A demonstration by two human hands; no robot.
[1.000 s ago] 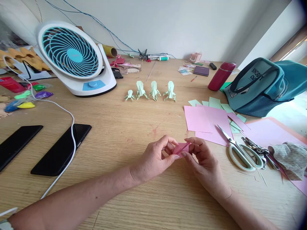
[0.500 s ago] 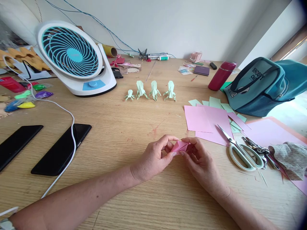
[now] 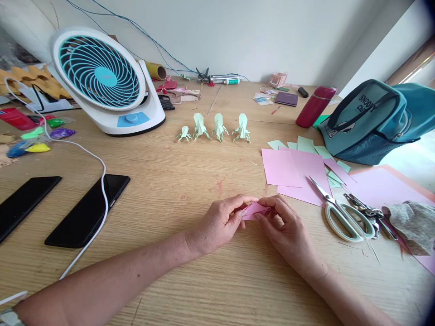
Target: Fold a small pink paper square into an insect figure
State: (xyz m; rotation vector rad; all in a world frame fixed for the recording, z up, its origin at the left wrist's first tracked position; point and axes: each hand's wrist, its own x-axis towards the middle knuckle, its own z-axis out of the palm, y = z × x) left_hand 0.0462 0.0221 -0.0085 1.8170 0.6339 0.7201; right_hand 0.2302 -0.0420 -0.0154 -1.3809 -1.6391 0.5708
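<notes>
The wooden table (image 3: 163, 181) is occupied at the left by a white fan (image 3: 106, 76) and at the far right by a teal bag (image 3: 365, 129). Pink sheets (image 3: 280, 168) are partly overlapped by scissors (image 3: 343, 219). By the left hand (image 3: 217, 224) and the right hand (image 3: 290, 231), both narrowed to a pinch, a small folded pink paper (image 3: 254, 209) is held between them, over the table's near side.
</notes>
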